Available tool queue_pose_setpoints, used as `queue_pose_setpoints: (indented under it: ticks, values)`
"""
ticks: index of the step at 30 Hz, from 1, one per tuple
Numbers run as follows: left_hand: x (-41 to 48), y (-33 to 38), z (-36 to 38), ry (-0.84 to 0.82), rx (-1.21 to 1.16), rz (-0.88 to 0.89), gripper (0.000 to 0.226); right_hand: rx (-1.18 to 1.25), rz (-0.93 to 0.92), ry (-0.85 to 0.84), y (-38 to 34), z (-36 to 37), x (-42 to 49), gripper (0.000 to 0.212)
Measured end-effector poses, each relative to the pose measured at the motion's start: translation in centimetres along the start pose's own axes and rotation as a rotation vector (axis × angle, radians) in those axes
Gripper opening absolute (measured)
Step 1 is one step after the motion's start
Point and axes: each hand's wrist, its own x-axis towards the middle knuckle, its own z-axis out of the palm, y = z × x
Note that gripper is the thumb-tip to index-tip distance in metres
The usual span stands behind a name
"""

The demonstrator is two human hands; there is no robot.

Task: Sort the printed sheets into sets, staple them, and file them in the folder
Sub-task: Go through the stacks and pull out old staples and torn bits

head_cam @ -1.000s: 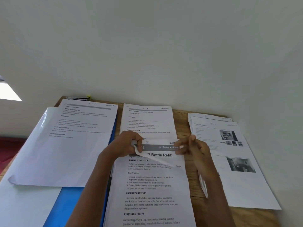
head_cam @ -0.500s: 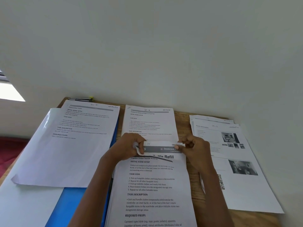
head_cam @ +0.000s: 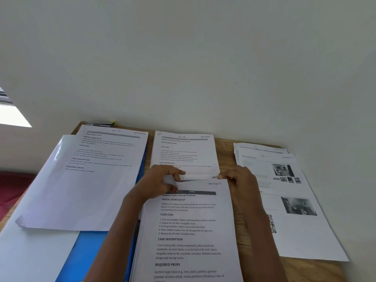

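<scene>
A thick stack of printed sheets lies in front of me on the wooden table, its top page headed "Organize Clothes Outside Wardrobe". My left hand and my right hand both pinch the far edge of a curled-back sheet at the stack's top. Beyond it lies a second set. A third set rests on the open blue folder at the left. A fourth set with photos lies at the right. A stapler sits at the far left corner by the wall.
The wall rises right behind the wooden table. A white sheet covers the near left corner over the folder. Something red lies beyond the table's left edge.
The curled sheet has been rolled farther away from me, uncovering the header of the page underneath. Both hands moved with it toward the wall.
</scene>
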Motion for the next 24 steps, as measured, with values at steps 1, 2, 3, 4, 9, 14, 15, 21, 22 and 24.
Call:
queue_pose_setpoints:
  ticks: [1, 2, 3, 4, 9, 14, 15, 21, 22, 24]
  values:
    - [-0.1, 0.0, 0.0, 0.002, -0.012, -0.007, 0.034, 0.008, -0.019, -0.003, -0.1, -0.1, -0.1, 0.018]
    - [-0.1, 0.1, 0.0, 0.004, -0.018, -0.01, 0.034, 0.023, -0.037, -0.006, -0.1, -0.2, -0.1, 0.021]
    - [-0.2, 0.2, 0.0, 0.006, -0.021, -0.014, 0.035, 0.038, -0.052, -0.007, -0.3, -0.3, -0.2, 0.023]
    - [-0.3, 0.3, 0.0, 0.008, -0.021, -0.017, 0.035, 0.047, -0.064, -0.005, -0.4, -0.6, -0.3, 0.024]
    - [-0.5, 0.6, 0.2, 0.02, -0.006, -0.016, 0.04, 0.028, -0.08, 0.054, -0.8, -1.2, -0.8, 0.012]
    - [-0.7, 0.9, 0.3, 0.041, -0.013, -0.043, 0.037, 0.07, -0.08, 0.063, -0.6, -1.1, -0.5, 0.02]
    - [-0.7, 1.0, 0.3, 0.053, -0.016, -0.038, 0.031, 0.104, -0.087, 0.068, -0.7, -1.2, -0.5, 0.021]
    - [-0.7, 0.6, 0.7, 0.104, 0.054, 0.009, 0.038, 0.41, 0.159, -0.216, -1.9, -2.4, -0.3, 0.017]
    - [-0.8, 0.6, 0.7, 0.107, 0.063, 0.022, 0.039, 0.428, 0.19, -0.248, -2.0, -2.4, -0.3, 0.014]
    - [-0.8, 0.8, 0.7, 0.113, 0.097, 0.06, 0.037, 0.451, 0.216, -0.246, -2.3, -2.4, -0.5, 0.011]
